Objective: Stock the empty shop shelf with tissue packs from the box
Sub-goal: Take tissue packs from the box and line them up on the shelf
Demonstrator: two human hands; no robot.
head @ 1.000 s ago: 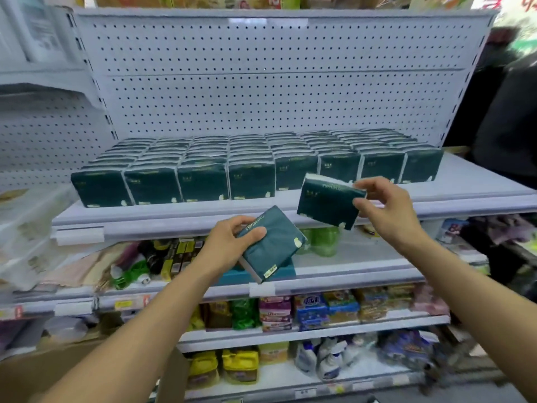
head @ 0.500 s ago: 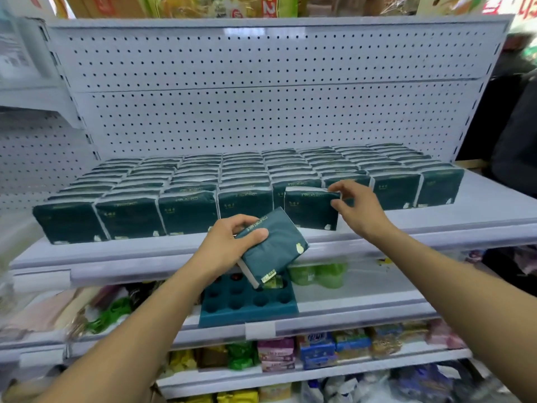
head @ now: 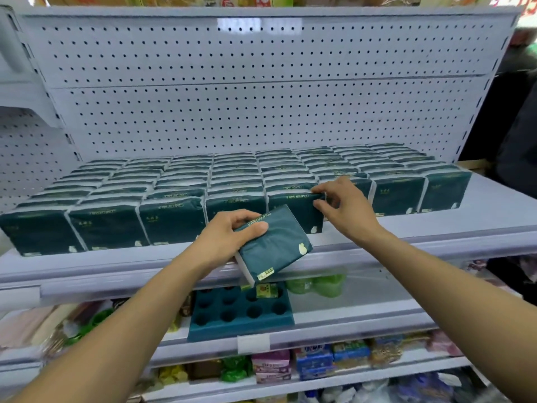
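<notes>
Rows of dark green tissue packs (head: 171, 219) stand upright across the white shelf (head: 479, 228), several deep. My left hand (head: 223, 239) grips one loose tissue pack (head: 274, 245), tilted, in front of the shelf's edge. My right hand (head: 345, 205) pinches the top right corner of the front pack in the fifth column (head: 293, 205), which stands on the shelf among the others. The box is out of sight.
White pegboard (head: 261, 112) backs the shelf. Below sits a teal tray with round holes (head: 241, 315), green items beside it, and lower shelves hold mixed packaged goods (head: 313, 362). A dark-clothed person (head: 520, 141) stands at the right edge.
My right hand carried its pack from mid-air to the shelf and set it upright at the front of the fifth column. My left hand rose slightly with its pack. The camera moved closer.
</notes>
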